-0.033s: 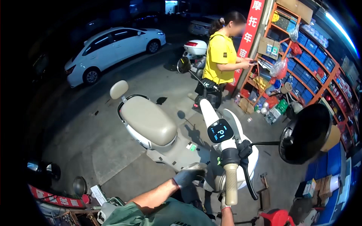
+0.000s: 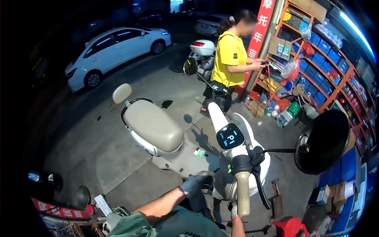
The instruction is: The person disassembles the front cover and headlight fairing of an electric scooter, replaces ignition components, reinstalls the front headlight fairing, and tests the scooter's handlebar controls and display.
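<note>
A white scooter with a beige seat (image 2: 154, 124) stands in front of me, its lit dash display (image 2: 230, 136) facing up. My left hand (image 2: 197, 183), in a grey work glove, is at the scooter's body beside the footboard (image 2: 179, 162). Its fingers look curled inward, and what they hold, if anything, is hidden. Low down, below the beige handlebar grip (image 2: 243, 193), is my right hand (image 2: 234, 211), with a red band at the wrist. The grip and scooter body cover most of its fingers. Neither hand is on the grip or the black brake lever (image 2: 262, 189).
A round black mirror (image 2: 321, 142) juts out at the right. Beyond the handlebar a person in a yellow top (image 2: 231, 59) holds a phone. Orange shelves (image 2: 339, 93) with blue bins line the right side. A hammer (image 2: 275, 185) and a red object (image 2: 290, 227) are at the lower right.
The view has shifted slightly, so the seat, the car and the person sit a little further left. Both hands stay in nearly the same place on the scooter.
</note>
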